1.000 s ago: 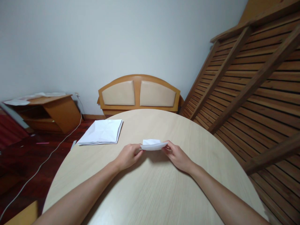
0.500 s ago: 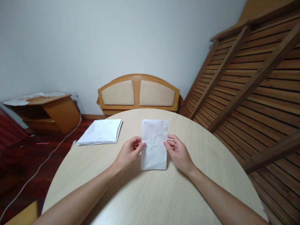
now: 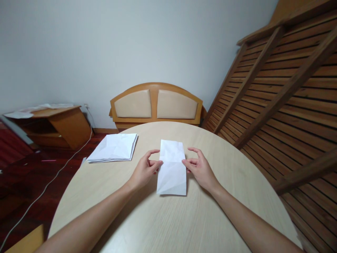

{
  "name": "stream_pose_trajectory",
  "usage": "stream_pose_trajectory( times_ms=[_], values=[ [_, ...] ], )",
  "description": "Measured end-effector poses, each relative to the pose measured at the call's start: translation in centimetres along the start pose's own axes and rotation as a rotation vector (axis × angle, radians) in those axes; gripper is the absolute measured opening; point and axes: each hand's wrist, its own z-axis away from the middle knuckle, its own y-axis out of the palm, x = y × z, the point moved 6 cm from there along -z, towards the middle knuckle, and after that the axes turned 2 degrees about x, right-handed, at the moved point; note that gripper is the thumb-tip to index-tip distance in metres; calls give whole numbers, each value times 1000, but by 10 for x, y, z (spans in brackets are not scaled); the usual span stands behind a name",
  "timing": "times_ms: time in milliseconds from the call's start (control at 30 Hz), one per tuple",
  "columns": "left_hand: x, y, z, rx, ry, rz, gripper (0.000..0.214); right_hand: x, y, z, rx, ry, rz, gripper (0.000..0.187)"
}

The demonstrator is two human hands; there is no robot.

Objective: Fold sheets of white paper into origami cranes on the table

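Note:
A creased white sheet of paper (image 3: 171, 172), an upright narrow rectangle with a fold line across its middle, is held just over the round table. My left hand (image 3: 145, 168) pinches its left edge between thumb and fingers, the index finger stretched along the side. On the opposite edge, my right hand (image 3: 199, 168) grips it in the same way, its index finger lifted off the paper. Both thumbs lie near the middle crease. The fingertips behind the sheet are partly hidden.
Left of my hands, a stack of folded white paper (image 3: 113, 148) lies on the pale round table (image 3: 168, 225). Beyond the table stands a padded headboard (image 3: 156, 103). Wooden slats (image 3: 284, 105) lean at the right. A low cabinet (image 3: 65, 126) and a white cable (image 3: 52, 182) are at the left.
The sheet's upper end has tipped away and looks narrower, and its lower edge sits slightly nearer me. Both index fingers have straightened and lifted. The stack has stayed in place.

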Motion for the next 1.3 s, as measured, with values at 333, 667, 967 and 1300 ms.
stream_pose_trajectory(
  times_ms=[333, 667, 967, 1300],
  values=[
    [-11, -3, 0, -9, 178, -213, 35, 1, 7, 3, 77, -80, 101, 43],
    [-26, -1, 9, -24, 399, -558, 18, 31, 4, 10, -70, -377, 477, 11],
    [-44, 15, 31, -42, 822, -775, 11, 59, 19, 32, 25, -844, 682, 11],
    [-38, 23, 32, 98, 847, -755, 11, 55, 27, 34, 169, -861, 725, 13]
  ],
)
